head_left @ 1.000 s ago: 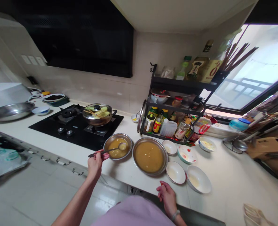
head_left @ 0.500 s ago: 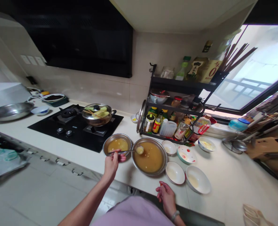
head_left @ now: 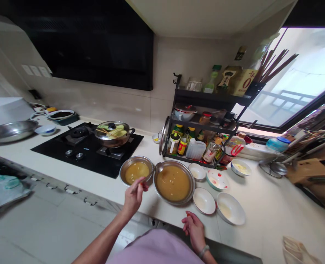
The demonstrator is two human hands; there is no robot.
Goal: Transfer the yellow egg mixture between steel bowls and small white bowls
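Observation:
My left hand [head_left: 133,198] is closed round the handle of a metal ladle [head_left: 159,167]. The ladle's bowl is tipped up over the meeting rims of two steel basins. The smaller basin [head_left: 121,175], on the left, holds yellowish-brown liquid with pale bits in it. In the larger basin [head_left: 193,191] is a browner liquid with a few pale bits afloat. My right hand [head_left: 194,228] hangs at the counter's front edge, fingers loosely curled and holding nothing. Nearest to it is a white bowl [head_left: 205,200] with pale residue.
Several more bowls stand right of the basins, among them a large white bowl [head_left: 237,209]. A lidded pan [head_left: 114,137] sits on the black hob [head_left: 58,146]. Behind the basins rises a black rack [head_left: 206,126] of bottles and jars. A range hood [head_left: 102,47] overhangs the hob.
My left hand has turned and tipped the ladle; its bowl has moved up and left from over the larger basin to the rims. My right hand has stayed nearly still.

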